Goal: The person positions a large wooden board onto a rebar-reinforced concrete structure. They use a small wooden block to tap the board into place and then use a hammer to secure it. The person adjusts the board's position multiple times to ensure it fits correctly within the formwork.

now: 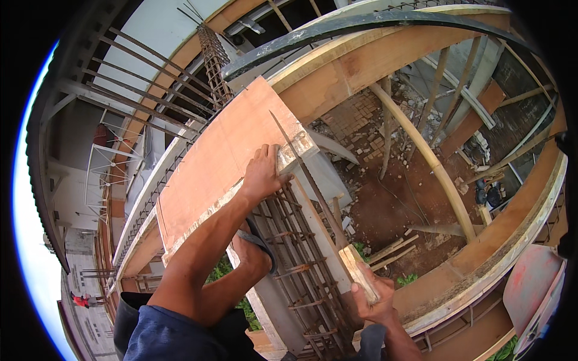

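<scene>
**Plywood sheet under the saw**

Plywood board [223,162] lies across the formwork, above a rebar cage [301,265]. Left hand [263,174] clamps its fingers over the board's near edge. Right hand [373,298] grips the wooden handle of a handsaw [313,180], its blade crossing the board's corner.

the plywood sheet [223,162] in the middle of the frame is reddish-brown wood, smooth and matt, with a pale, rough, chipped edge. the saw [304,171] crossing it has a thin dull grey metal blade and a pale bare wooden handle [359,274]. the rebar cage [301,265] at lower centre is ribbed, rusty brown steel. the bamboo pole [421,150] at right looks smooth and yellowish. the formwork boards [385,54] along the top are raw planed timber, matt. the sandal strap [262,240] is dark rubber.
</scene>
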The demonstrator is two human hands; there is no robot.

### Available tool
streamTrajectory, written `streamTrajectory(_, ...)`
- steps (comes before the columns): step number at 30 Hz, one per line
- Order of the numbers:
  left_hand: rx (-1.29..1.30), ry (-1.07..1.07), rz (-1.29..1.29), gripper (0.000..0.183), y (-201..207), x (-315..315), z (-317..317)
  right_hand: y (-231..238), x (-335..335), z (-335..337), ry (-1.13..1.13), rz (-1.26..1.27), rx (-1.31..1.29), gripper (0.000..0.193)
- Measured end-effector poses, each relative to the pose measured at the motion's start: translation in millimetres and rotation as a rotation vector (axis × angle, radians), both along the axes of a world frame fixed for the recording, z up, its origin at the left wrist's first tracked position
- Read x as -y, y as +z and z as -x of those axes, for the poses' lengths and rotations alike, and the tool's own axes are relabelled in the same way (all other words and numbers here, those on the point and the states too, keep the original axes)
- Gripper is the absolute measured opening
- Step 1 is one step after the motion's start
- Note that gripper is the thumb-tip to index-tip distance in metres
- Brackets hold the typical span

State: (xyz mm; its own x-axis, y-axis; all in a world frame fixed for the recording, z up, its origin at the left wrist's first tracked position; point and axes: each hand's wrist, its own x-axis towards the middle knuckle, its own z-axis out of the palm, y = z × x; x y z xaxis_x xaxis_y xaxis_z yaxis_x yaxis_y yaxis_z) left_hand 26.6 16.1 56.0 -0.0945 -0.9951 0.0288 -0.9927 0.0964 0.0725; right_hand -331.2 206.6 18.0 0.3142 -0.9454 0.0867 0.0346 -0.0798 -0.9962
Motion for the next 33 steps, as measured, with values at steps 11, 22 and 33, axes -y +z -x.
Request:
streamTrajectory(11,0.158,0.243,-0.099,0.080,-31.4,36.1,-10.2,46.9,68.6,-49.0,-0.107,-0.035,-0.010,0.046)
streamTrajectory(22,0.015,0.037,-0.057,0.075,-7.3,-22.7,-15.8,75.3,1.4,-3.3,0.089,-0.252,-0.006,0.046)
streamTrajectory(33,0.179,-0.012,-0.300,0.078,-41.6,-30.1,-8.2,21.8,-57.8,-10.8,-0.032,-0.471,-0.049,0.047)
